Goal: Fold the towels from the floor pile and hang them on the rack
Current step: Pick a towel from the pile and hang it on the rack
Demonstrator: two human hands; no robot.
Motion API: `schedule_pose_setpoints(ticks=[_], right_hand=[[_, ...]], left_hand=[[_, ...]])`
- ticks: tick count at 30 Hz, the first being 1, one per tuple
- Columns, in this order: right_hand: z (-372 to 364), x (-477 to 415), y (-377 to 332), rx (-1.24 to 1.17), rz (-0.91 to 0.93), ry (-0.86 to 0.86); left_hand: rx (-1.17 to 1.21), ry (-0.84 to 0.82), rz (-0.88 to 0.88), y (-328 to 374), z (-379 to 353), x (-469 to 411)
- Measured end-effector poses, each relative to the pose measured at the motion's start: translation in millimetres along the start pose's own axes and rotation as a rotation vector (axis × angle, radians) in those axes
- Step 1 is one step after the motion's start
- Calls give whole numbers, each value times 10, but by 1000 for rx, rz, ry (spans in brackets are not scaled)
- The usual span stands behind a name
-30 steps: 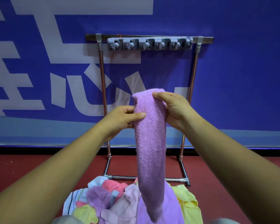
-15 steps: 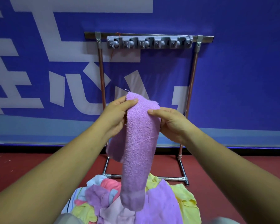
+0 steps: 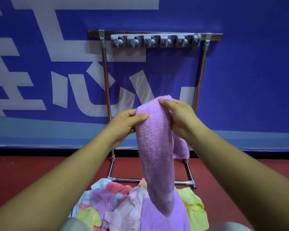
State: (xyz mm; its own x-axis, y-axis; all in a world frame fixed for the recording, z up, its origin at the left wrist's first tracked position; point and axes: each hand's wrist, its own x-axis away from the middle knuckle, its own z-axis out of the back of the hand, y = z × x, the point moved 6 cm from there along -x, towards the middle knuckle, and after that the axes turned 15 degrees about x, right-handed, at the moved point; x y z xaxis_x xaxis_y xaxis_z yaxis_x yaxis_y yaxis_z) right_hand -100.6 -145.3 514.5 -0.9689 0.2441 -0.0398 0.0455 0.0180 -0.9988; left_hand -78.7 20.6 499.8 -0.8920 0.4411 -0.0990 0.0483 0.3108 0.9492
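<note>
My left hand point(image 3: 123, 124) is pinching the purple towel point(image 3: 153, 147) near its top, thumb across the front, fingers behind. My right hand point(image 3: 178, 117) is curled over the fold at the top edge. So I'm mid-fold: it's a narrow strip doubled over, with the long end dangling down to the floor pile point(image 3: 123, 202) and the short end behind my right wrist. Next I reckon I even up those ends, then lift it to the rack point(image 3: 154, 33), well above.
</note>
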Motion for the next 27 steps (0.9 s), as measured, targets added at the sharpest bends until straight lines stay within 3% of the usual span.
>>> schedule_pose_setpoints(ticks=[4,7,9,15,18,22,25,27], right_hand=[[9,45,34,-108,-62,-98],[-62,120,107,-32,-92,-311],[-64,109,162,24,-76,-358],[-45,31,139,6,-37,-233],[-74,11,156,-38,-58,-195],[-103,7,185,-63,-88,-161],[-67,8,185,47,-131,-196],[32,28,100,298,-151,-163]], left_hand=[[131,82,-6,16,-41,-42],[289,106,-10,34,-66,-78],[320,100,-10,37,-63,-90],[242,-5,77,-92,7,-14],[85,41,58,-142,130,11],[106,86,-33,-45,196,-6],[123,64,-46,33,157,-35],[128,34,-40,118,117,-65]])
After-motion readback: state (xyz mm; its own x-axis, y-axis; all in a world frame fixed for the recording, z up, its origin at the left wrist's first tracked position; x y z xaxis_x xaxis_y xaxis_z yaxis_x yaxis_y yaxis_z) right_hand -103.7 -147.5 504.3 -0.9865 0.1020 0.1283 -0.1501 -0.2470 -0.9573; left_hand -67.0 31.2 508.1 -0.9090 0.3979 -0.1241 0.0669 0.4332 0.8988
